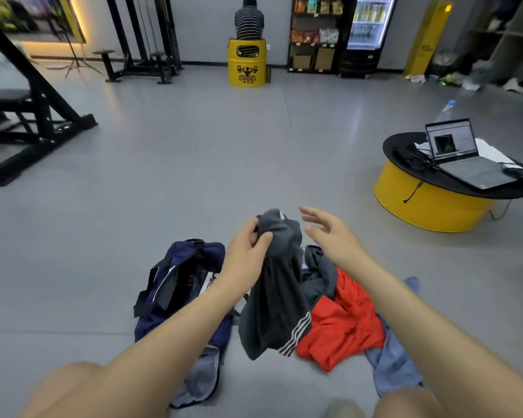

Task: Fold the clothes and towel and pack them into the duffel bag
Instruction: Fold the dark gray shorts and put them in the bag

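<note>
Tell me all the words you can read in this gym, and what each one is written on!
"QUE": end of a word on the white label in the navy duffel bag; the rest is hidden.
Yellow barrel: a black line of letters under a strongman logo, too blurred to read.
Laptop screen, snack packets, fridge bottles: too small to read.

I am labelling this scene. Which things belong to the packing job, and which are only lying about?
Job: dark grey striped shorts in left hand, open right hand, red garment, navy duffel bag.

Lying about: laptop, yellow round table, yellow barrel, weight bench.
</note>
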